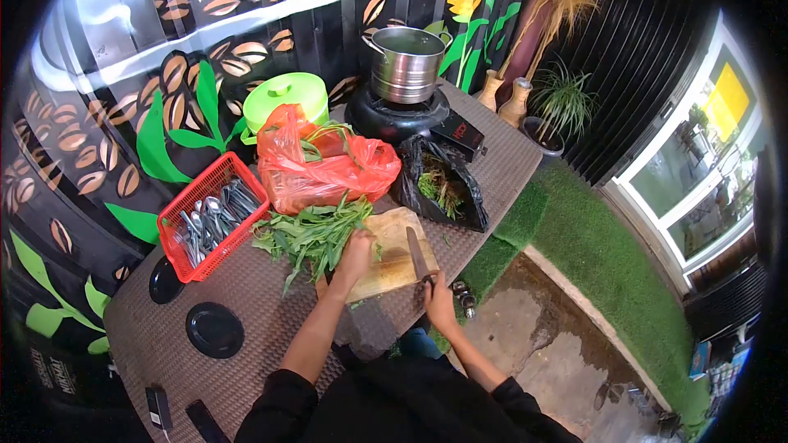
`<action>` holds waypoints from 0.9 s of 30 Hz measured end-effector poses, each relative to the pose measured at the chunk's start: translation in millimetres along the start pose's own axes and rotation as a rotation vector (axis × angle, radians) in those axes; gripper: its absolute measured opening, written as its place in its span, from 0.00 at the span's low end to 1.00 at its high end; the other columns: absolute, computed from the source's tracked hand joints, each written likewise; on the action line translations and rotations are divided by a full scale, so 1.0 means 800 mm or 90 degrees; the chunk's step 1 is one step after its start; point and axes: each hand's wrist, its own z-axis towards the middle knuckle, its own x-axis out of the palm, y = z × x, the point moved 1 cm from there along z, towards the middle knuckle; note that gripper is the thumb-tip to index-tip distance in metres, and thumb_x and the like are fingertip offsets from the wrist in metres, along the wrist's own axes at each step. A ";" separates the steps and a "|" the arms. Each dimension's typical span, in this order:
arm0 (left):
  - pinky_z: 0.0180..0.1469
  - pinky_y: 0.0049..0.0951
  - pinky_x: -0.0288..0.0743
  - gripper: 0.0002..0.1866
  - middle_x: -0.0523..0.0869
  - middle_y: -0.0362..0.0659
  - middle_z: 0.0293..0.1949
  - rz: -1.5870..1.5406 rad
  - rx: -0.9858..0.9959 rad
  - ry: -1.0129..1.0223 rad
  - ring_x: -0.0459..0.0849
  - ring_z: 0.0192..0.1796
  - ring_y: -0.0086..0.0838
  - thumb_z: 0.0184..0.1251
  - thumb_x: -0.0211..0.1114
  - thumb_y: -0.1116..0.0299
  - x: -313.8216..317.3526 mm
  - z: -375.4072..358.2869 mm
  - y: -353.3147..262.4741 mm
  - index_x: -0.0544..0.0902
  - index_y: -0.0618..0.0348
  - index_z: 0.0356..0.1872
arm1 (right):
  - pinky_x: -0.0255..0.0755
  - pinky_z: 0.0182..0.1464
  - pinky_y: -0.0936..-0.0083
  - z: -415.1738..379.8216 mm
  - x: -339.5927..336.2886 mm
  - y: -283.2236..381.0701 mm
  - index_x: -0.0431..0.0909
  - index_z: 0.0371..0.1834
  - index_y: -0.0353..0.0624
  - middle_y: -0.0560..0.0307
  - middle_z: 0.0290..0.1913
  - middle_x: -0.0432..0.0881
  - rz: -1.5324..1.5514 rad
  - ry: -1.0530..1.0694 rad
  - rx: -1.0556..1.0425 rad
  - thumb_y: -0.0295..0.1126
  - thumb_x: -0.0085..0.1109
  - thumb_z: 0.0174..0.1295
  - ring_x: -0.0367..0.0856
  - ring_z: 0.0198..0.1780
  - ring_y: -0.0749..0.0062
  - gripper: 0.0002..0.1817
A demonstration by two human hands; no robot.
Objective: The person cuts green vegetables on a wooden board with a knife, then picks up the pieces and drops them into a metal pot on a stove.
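My left hand [355,254] is closed round the stem end of a bunch of long-leafed greens [310,236], at the left side of a wooden cutting board [390,271]. The leaves spread out to the left over the table. In my right hand [440,299] is the handle of a kitchen knife [416,252]. Its blade lies over the right part of the board and points away from me, apart from the greens. Small green bits show on the board near my left fingers.
Behind the board stand a red plastic bag [320,172] and a black bag of greens [447,184]. A red cutlery basket [217,221] is at left. Farther back are a lime-green lidded pot [286,97] and a steel pot [408,70] on a burner. Black lids [215,330] lie front left.
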 end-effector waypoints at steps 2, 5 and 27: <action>0.57 0.38 0.69 0.17 0.82 0.55 0.45 -0.022 0.005 0.005 0.78 0.50 0.46 0.49 0.50 0.86 0.004 -0.003 -0.001 0.82 0.68 0.39 | 0.70 0.34 0.46 -0.011 0.008 0.015 0.59 0.50 0.40 0.29 0.30 0.77 0.015 0.039 0.005 0.27 0.46 0.64 0.76 0.34 0.31 0.13; 0.52 0.37 0.73 0.12 0.83 0.53 0.40 -0.143 -0.098 0.012 0.81 0.44 0.45 0.49 0.56 0.84 0.003 -0.009 -0.013 0.84 0.66 0.35 | 0.69 0.34 0.45 -0.023 0.025 0.026 0.59 0.49 0.40 0.29 0.30 0.77 0.044 0.037 -0.009 0.28 0.46 0.64 0.76 0.34 0.31 0.13; 0.36 0.26 0.78 0.10 0.86 0.52 0.30 -0.301 -0.263 -0.079 0.86 0.30 0.32 0.48 0.67 0.81 0.013 -0.022 -0.020 0.86 0.65 0.34 | 0.59 0.13 0.81 -0.017 0.064 0.012 0.67 0.47 0.40 0.62 0.19 0.73 0.317 0.128 0.073 0.29 0.50 0.67 0.68 0.14 0.82 0.09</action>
